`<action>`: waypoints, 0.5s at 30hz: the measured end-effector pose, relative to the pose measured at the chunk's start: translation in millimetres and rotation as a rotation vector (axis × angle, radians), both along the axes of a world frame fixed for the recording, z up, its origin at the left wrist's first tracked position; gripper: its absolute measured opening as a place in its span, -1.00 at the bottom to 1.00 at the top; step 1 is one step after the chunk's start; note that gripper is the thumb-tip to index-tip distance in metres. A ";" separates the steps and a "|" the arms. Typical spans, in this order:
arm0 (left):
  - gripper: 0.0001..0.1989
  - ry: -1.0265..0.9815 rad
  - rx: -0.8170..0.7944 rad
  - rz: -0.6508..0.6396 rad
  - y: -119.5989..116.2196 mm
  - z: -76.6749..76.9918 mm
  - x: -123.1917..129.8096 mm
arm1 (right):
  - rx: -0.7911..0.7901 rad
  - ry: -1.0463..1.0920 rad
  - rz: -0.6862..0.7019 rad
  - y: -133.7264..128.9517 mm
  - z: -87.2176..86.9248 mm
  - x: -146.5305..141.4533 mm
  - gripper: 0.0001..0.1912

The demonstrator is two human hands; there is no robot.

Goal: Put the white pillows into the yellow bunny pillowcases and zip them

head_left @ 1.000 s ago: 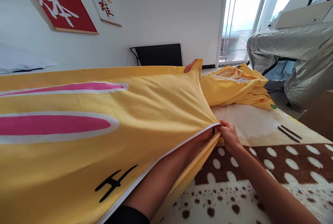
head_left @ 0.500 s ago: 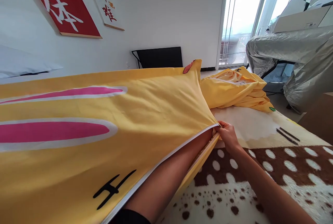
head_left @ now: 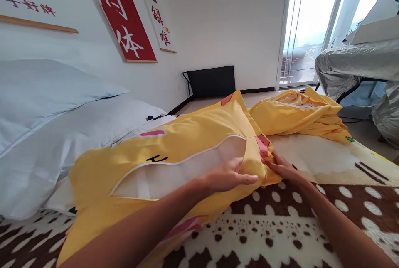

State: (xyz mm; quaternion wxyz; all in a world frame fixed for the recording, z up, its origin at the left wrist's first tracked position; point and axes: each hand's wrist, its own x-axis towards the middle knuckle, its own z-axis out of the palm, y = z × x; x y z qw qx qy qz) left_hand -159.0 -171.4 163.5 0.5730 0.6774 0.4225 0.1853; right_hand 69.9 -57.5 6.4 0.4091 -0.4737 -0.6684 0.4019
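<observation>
A yellow pillowcase (head_left: 199, 122) with pink shapes and black marks lies on the patterned blanket, its long zip opening gaping toward me. Inside the opening a white pillow (head_left: 187, 168) shows. My left hand (head_left: 229, 174) is at the right end of the opening, thumb apart from the fingers, with the fingertips partly over the white pillow and the yellow cloth. At the pillowcase's right corner, my right hand (head_left: 282, 166) has its fingers against the bunched yellow cloth, pinching it.
Behind on the right lies another bunched yellow cover (head_left: 296, 112). White pillows (head_left: 71, 110) are piled at the left. The brown-and-cream blanket (head_left: 330, 201) spreads below. A black panel (head_left: 212, 82) leans by the wall, and silver-covered furniture (head_left: 352, 60) stands at the right.
My left arm has come out of the yellow pillowcase. The case has dropped from a stretched, raised position onto the blanket, and the white pillow inside now shows. The view has shifted left.
</observation>
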 end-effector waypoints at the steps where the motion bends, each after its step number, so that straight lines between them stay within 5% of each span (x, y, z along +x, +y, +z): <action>1: -0.65 0.103 0.074 -0.046 -3.7 7.7 -8.2 | -0.065 0.084 0.044 -3.4 1.1 -5.8 -0.51; 4: -0.77 0.472 0.268 -0.050 -10.0 24.0 -44.7 | -0.190 0.344 0.043 -14.9 14.7 -16.9 -0.58; 6: -0.72 0.632 0.436 0.218 -10.5 30.8 -72.9 | -0.250 0.512 0.040 -23.0 28.7 -19.8 -0.60; 9: -0.73 0.767 0.876 0.784 -6.2 48.9 -98.3 | -0.288 0.644 0.088 -39.2 50.0 -23.5 -0.59; 12: -0.85 0.761 1.355 1.019 -2.2 86.2 -90.4 | -0.228 0.711 0.088 -63.7 69.5 -25.0 -0.51; 15: -0.85 0.588 1.774 1.000 -7.2 130.1 -67.8 | -0.172 0.740 -0.109 -92.8 83.3 -11.7 -0.46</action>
